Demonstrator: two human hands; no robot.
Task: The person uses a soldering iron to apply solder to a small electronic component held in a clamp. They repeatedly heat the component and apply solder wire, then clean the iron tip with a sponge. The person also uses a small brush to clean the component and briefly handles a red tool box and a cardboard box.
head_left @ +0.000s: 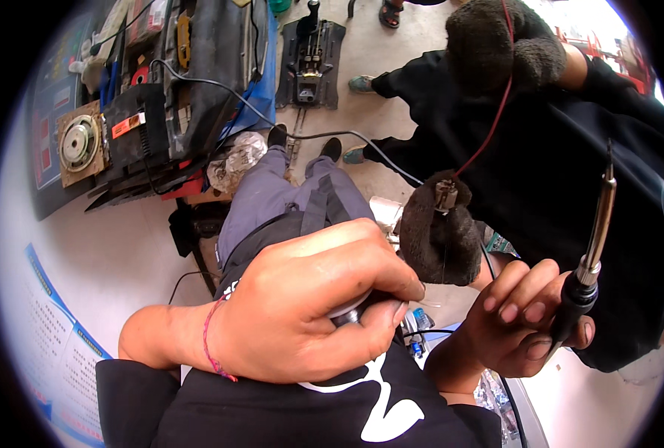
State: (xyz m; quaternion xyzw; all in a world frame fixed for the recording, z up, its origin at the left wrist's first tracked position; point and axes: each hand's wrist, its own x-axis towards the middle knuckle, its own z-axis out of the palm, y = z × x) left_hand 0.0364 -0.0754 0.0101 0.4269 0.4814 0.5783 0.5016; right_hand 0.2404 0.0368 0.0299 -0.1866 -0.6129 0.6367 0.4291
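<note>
Far left of our fingers, we see a round speaker point(80, 143) on a square brown board. Our left hand point(324, 299), a thin braided bracelet point(209, 340) at its wrist, lies back upward, fingers curled round a smooth silver piece point(349, 313); our knuckles and thumb hide most of it, so we cannot tell its full shape. Just beyond those fingertips, a co-worker's gloved hand point(432, 250) in coarse, dark knit pinches a small metal part point(445, 194). A thin red wire point(510, 75) runs up from there past the other gloved hand point(485, 52). Our right hand point(515, 321), palm turned partly toward us, grips the black handle of a soldering iron point(588, 270); its slim metal shaft tapers upward above our fingers, the handle's lower end hard to make out.
</note>
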